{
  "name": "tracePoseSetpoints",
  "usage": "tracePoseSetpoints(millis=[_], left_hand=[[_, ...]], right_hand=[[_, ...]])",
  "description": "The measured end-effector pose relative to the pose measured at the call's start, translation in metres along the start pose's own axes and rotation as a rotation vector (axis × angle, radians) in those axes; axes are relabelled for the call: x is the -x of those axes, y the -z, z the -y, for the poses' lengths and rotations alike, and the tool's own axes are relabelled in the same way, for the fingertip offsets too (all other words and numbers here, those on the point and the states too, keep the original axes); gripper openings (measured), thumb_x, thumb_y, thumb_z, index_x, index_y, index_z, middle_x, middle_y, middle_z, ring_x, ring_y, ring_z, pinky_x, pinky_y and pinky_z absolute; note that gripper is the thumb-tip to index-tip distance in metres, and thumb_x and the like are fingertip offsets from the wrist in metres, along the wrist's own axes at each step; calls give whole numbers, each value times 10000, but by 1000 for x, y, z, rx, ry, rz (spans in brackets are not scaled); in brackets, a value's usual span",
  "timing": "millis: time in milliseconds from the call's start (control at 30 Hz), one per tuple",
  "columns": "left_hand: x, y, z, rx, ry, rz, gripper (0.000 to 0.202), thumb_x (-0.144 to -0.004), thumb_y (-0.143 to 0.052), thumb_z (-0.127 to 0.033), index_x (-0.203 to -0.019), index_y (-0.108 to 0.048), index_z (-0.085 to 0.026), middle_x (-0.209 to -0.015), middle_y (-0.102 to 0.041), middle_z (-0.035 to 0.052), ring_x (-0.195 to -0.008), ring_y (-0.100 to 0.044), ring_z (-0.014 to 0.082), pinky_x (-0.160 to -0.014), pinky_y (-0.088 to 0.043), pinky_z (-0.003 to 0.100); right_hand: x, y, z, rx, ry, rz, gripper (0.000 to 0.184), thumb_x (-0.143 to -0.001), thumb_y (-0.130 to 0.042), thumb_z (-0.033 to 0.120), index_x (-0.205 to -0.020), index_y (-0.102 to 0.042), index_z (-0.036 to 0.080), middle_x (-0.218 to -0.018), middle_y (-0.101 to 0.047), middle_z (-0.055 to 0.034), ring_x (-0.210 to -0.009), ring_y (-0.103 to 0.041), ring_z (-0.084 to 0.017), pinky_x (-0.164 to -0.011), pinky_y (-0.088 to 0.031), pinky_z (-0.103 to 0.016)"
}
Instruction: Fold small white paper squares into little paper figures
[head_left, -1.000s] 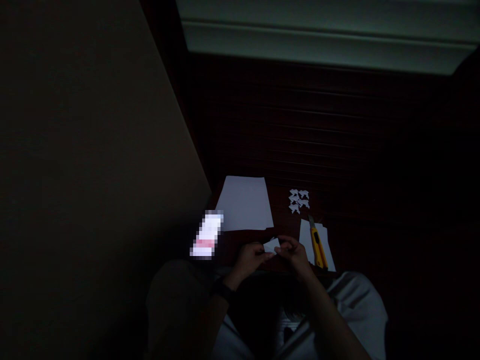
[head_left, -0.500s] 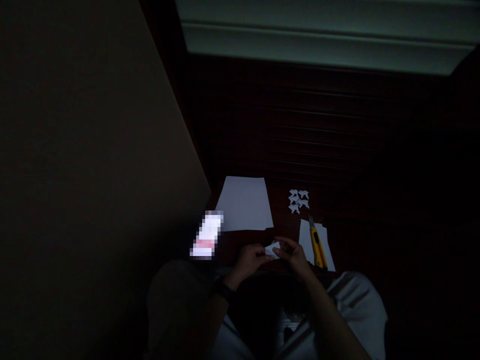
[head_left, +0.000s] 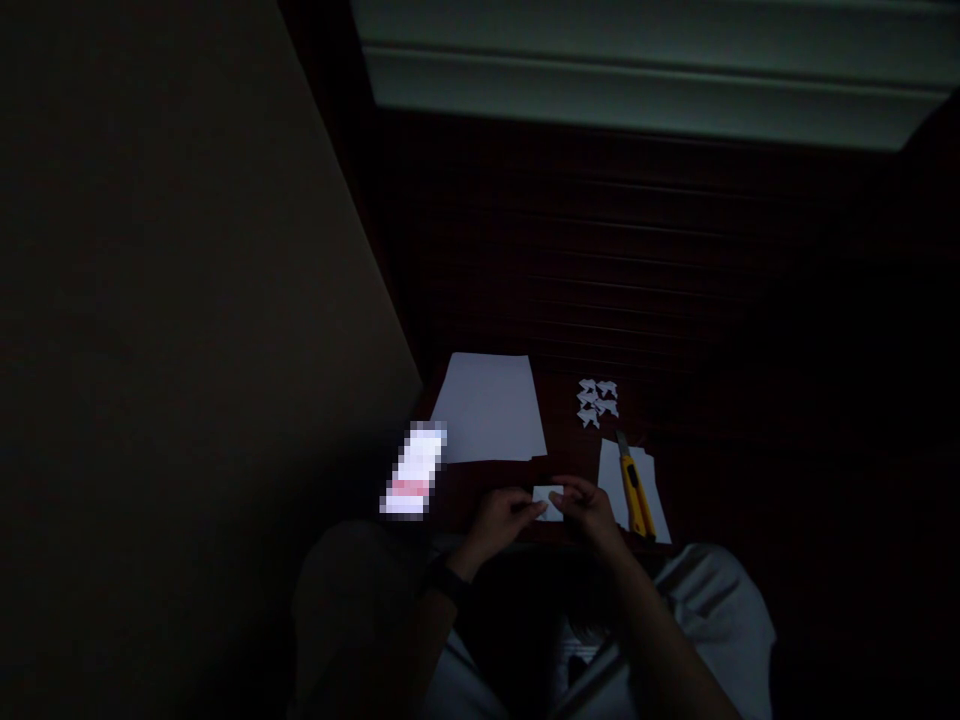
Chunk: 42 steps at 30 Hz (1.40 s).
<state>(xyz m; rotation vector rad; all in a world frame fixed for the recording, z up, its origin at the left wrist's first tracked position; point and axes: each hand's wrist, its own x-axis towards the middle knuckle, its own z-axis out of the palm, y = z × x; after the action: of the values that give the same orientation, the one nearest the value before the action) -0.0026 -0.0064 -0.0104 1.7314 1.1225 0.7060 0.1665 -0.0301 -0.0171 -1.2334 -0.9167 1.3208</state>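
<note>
A small white piece of folded paper (head_left: 549, 510) is held between my two hands at the near edge of the dark table. My left hand (head_left: 502, 520) pinches its left side, with the thumb lying on the paper. On its right side, my right hand (head_left: 589, 507) grips it between thumb and fingers. The fingers beneath the paper are hidden. Close to my right hand, a yellow utility knife (head_left: 637, 495) lies on a white sheet of paper (head_left: 611, 478), its blade pointing away from me.
Several small folded white paper shapes (head_left: 598, 402) lie grouped at the back right of the table. A larger stack of white paper (head_left: 491, 405) rests at the back left. A lit, pixelated phone-like screen (head_left: 414, 470) overlaps its corner. A wall (head_left: 225, 250) closes off the left.
The small paper has gone from tilted and partly folded up to a flatter, squarer shape facing me. Both hands stay in nearly the same place, with slight finger shifts.
</note>
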Motion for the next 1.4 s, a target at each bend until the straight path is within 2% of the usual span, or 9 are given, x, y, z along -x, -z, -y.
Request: tracePoseSetpoints(millis=[300, 533, 700, 867, 1000, 1100, 1200, 1267, 1400], left_hand=[[-2, -5, 5, 245, 84, -31, 345, -785, -456, -464, -774, -585, -145, -711, -597, 17, -635, -565, 132, -511, -446, 196], [-4, -5, 5, 351, 115, -37, 341, -782, -478, -442, -848, -590, -128, -777, -619, 53, -697, -589, 160, -495, -478, 207], [-4, -4, 3, 392, 128, -13, 350, -768, -507, -433, -913, -593, -126, -842, -639, 73, -732, -602, 169, -522, -492, 217], [-3, -4, 4, 366, 135, -25, 371, -734, -541, -457, -866, -604, -116, -791, -643, 63, -681, -600, 155, -509, -485, 214], [-3, -4, 7, 340, 111, -12, 358, -733, -539, -465, -810, -613, -123, -758, -644, 46, -652, -597, 144, -500, -470, 205], [-3, -4, 8, 342, 117, 4, 360, -741, -526, -469, -804, -608, -124, -752, -645, 46, -643, -597, 143, -499, -464, 206], [-4, -3, 8, 369, 142, 16, 367, -753, -508, -474, -815, -592, -122, -723, -636, 43, -569, -581, 126, -467, -450, 206], [-5, -2, 9, 388, 153, 12, 366, -754, -506, -473, -803, -584, -119, -682, -621, 33, -513, -559, 110, -448, -436, 202], [-6, 1, 9, 406, 140, 5, 363, -755, -510, -468, -803, -583, -115, -673, -616, 29, -497, -547, 102, -452, -422, 199]], right_hand=[[0, -2, -2, 19, -13, 37, 301, -617, -706, 383, -815, -637, 167, -670, -611, -10, -589, -537, -147, -562, -413, -261], [-1, -2, -3, 108, 5, 37, 283, -651, -678, 399, -794, -641, 157, -638, -601, -5, -561, -518, -136, -528, -391, -240], [-2, -1, -4, 73, -5, 22, 292, -650, -676, 398, -818, -640, 163, -642, -609, -8, -555, -518, -138, -527, -393, -248], [-1, -2, -2, 12, -12, 7, 318, -658, -661, 424, -835, -641, 160, -659, -624, -18, -573, -538, -148, -539, -403, -257], [1, -4, 1, 71, -16, 23, 317, -649, -661, 442, -805, -658, 166, -628, -616, -12, -554, -527, -146, -510, -389, -248], [3, -5, 7, 105, -4, 38, 349, -642, -663, 449, -859, -666, 176, -627, -621, -15, -593, -545, -167, -542, -412, -266], [5, -4, 14, 72, 21, 75, 386, -647, -679, 395, -981, -638, 206, -772, -649, -28, -722, -571, -191, -655, -436, -300], [6, -3, 18, 27, 11, 129, 408, -612, -714, 345, -990, -638, 213, -877, -649, -42, -826, -571, -218, -736, -431, -333], [7, 0, 21, -54, 6, 268, 416, -571, -736, 275, -974, -649, 224, -1046, -601, -55, -939, -551, -249, -803, -421, -375]])
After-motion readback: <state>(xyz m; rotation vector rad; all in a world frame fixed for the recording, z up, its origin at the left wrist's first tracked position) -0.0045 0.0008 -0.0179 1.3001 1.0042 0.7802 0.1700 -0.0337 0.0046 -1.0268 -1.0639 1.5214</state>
